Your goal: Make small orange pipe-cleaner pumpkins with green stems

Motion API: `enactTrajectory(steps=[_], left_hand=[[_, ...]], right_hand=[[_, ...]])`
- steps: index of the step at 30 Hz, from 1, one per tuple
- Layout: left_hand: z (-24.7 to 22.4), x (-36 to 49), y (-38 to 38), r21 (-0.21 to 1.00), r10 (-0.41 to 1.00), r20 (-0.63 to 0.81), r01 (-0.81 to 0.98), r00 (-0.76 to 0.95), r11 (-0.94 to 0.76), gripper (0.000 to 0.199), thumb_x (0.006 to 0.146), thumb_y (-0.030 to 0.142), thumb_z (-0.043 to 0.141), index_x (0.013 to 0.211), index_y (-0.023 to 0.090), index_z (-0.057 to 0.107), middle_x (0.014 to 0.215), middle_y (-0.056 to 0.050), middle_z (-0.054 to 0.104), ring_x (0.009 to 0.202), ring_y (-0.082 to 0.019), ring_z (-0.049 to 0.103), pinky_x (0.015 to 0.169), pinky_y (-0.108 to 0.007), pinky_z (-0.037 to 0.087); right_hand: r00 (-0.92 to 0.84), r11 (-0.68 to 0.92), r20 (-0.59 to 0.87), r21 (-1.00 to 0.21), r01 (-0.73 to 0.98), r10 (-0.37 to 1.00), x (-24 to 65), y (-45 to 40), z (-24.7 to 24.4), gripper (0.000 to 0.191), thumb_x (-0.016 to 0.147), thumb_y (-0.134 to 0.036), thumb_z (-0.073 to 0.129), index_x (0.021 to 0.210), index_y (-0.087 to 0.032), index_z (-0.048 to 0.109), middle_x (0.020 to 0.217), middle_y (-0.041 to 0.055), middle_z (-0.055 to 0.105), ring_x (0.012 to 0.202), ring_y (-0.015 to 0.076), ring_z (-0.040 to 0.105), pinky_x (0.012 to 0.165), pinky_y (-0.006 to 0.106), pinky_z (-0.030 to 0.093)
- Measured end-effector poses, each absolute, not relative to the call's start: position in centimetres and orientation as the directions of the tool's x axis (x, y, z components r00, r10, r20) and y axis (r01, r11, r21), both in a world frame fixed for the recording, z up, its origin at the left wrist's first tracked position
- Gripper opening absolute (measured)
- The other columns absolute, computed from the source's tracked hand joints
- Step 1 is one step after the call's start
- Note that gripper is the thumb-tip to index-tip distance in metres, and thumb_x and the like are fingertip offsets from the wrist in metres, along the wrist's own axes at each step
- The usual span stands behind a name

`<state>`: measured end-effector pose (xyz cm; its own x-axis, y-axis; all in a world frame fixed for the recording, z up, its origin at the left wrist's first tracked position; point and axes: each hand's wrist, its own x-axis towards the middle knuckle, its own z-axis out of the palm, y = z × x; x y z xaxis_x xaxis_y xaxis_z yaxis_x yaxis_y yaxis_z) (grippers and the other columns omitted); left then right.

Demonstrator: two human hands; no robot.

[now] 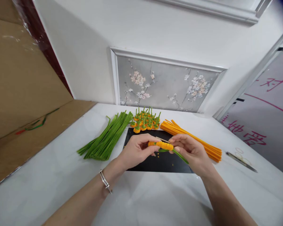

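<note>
Above a black mat (153,164), my left hand (138,149) pinches the left end of an orange coiled piece (164,145). My right hand (191,150) has its fingers closed at the coil's right end, where a green stem (180,156) slants down to the right. A thin rod shows between the hands, just above the coil; what it is I cannot make out. Behind the mat stand several small orange pieces with green stems (145,121). Part of the green stem is hidden by my fingers.
Green stems (108,138) lie in a bundle at the left, orange ones (195,136) at the right. Tweezers (241,161) and rubber bands (239,153) lie farther right on the white table (61,188). Cardboard (25,78) stands at the left; a wall closes off the back.
</note>
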<state>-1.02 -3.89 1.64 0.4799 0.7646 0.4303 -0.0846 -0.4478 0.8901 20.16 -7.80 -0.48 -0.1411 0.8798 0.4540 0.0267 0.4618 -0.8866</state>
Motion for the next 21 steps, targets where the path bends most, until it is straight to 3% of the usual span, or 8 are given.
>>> enactTrajectory(steps=[2,9,21], left_hand=[[2.0,-1.0,-4.0,0.905,0.786,0.414,-0.116,0.458,-0.409,0.015,0.077,0.015,0.068,0.089,0.02,0.075,0.075,-0.002,0.068,0.061,-0.012,0.062,0.054,-0.02,0.056],[2.4,-0.8,-4.1,0.935,0.812,0.347,-0.107,0.469,-0.337,0.01,0.073,0.018,0.071,0.082,0.018,0.075,0.075,-0.003,0.068,0.059,-0.012,0.061,0.055,-0.022,0.057],[1.2,-1.1,-3.4,0.954,0.739,0.232,0.001,0.633,-0.3,0.012,0.077,0.02,0.068,0.087,0.017,0.074,0.081,-0.005,0.07,0.064,-0.013,0.063,0.06,-0.023,0.057]], right_hand=[[-0.164,0.423,0.417,-0.906,0.004,0.894,20.2,-7.7,-0.5,0.021,0.086,-0.033,0.064,0.103,-0.023,0.06,0.1,0.0057,0.065,0.088,0.0179,0.066,0.074,0.034,0.059],[-0.198,0.284,0.284,-0.958,-0.028,0.938,20.0,-7.4,-0.7,0.025,0.083,-0.035,0.068,0.102,-0.023,0.056,0.078,-0.0004,0.066,0.066,0.0137,0.066,0.061,0.026,0.054],[-0.32,0.236,0.212,-0.971,0.037,0.923,19.8,-7.9,0.0,0.036,0.078,-0.026,0.068,0.109,-0.021,0.051,0.07,-0.0021,0.066,0.065,0.0144,0.064,0.06,0.026,0.051]])
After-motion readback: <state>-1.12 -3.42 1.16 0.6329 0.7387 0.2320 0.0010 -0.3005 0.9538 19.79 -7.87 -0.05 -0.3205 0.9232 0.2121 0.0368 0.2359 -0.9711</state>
